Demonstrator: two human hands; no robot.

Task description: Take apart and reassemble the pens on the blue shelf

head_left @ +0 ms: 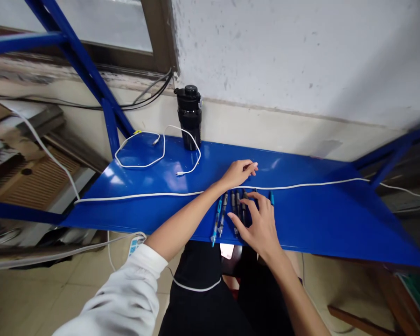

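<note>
Your white sleeve (126, 289) is nearest, lower left. Your L hand (238, 173) is on the far side of the long white cable (136, 196), fingers loosely curled — can't tell if they've got anything. Your R hand (262, 226) is over the pens (223, 214), thumb & fingers spread apart. Pens lie side by side, near-centre of the blue worktop (329, 219) — black bottle (190, 122) upright, far left of 'em.

the tabletop (318, 219) looks smooth and glossy, the pens (223, 215) plastic, the sleeve (126, 289) matt cloth.
</note>
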